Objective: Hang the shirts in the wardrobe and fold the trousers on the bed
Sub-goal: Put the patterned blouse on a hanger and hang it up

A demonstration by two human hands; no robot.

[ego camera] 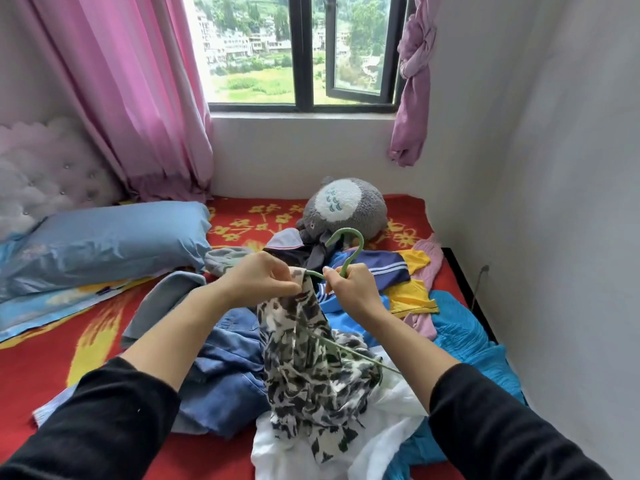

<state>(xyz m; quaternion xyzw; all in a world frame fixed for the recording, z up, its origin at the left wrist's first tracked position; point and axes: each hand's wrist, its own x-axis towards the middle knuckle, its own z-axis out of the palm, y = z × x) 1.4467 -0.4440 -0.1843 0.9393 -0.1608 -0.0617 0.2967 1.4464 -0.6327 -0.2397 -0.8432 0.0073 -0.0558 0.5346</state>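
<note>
Hanging the shirts is judged to be the step in hand, with the folding of trousers not yet begun. A bed covered with a red blanket patterned in yellow flowers point(52, 358) fills the near scene, and a loose heap of mixed clothing is spread over its right half.

Above this heap a black-and-white blotch-patterned thin shirt point(304, 358) is held up, its lower part trailing onto a crumpled white garment point(391, 420). A slim green plastic hanger point(361, 244) is being threaded into it. The hook stands clear above the hands, and one arm of the hanger runs down to the near right through the cloth.

The left hand point(263, 280) is closed in a pinch on the shirt's top edge. The right hand point(353, 289) is curled round the hanger's neck just below the hook.

The next move is judged to call for the cloth to be seated over both shoulders of the hanger, which would then be carried to the wardrobe. The wardrobe is not in view.

A pale blue pillow point(114, 244) lies at the far left. A round grey-and-white plush toy point(343, 206) sits at the far side, under the window. Blue denim trousers point(225, 368) lie just left of the shirt, touching it, and a yellow shirt point(412, 296) lies to the right. The trailing hem could be snagged on the heap beneath.
</note>
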